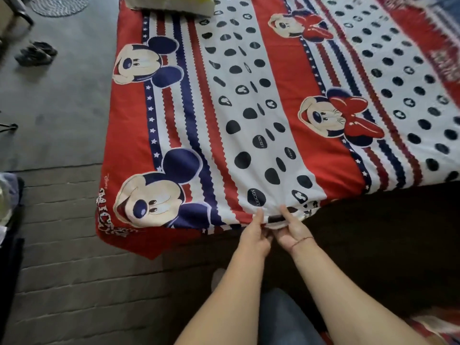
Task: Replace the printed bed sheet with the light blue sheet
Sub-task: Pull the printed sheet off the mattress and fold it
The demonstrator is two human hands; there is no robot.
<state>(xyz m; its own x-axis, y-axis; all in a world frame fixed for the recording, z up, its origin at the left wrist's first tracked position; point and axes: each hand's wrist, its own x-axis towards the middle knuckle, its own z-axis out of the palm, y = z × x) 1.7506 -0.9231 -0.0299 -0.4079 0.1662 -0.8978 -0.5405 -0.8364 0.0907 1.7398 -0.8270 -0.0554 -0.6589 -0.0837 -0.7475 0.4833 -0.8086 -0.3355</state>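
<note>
Both hands, left hand (255,235) and right hand (292,231), pinch the red-white-and-navy cartoon-printed cotton bed sheet (249,108) at the bed's near edge; a hard tug could drag the pillow (171,5) off the far corner.

- From my feed, the fingers (267,234) of both hands curl under the gathered hem of the printed sheet (249,120), so I cannot see their tips or how much cloth they hold.
- The sheet runs off the frame at 12 and 3 o'clock; its far edge is lost to me.
- At 12 o'clock a pillow (171,5) is cropped, only its lower part showing.
- The dark area (385,245) under the bed at 4 o'clock is too dim to read.
- At 9 o'clock a pale bundle (5,202) is cut by the edge and blurred.
- The shoes (36,53) at 10 o'clock are too small for detail.
</note>
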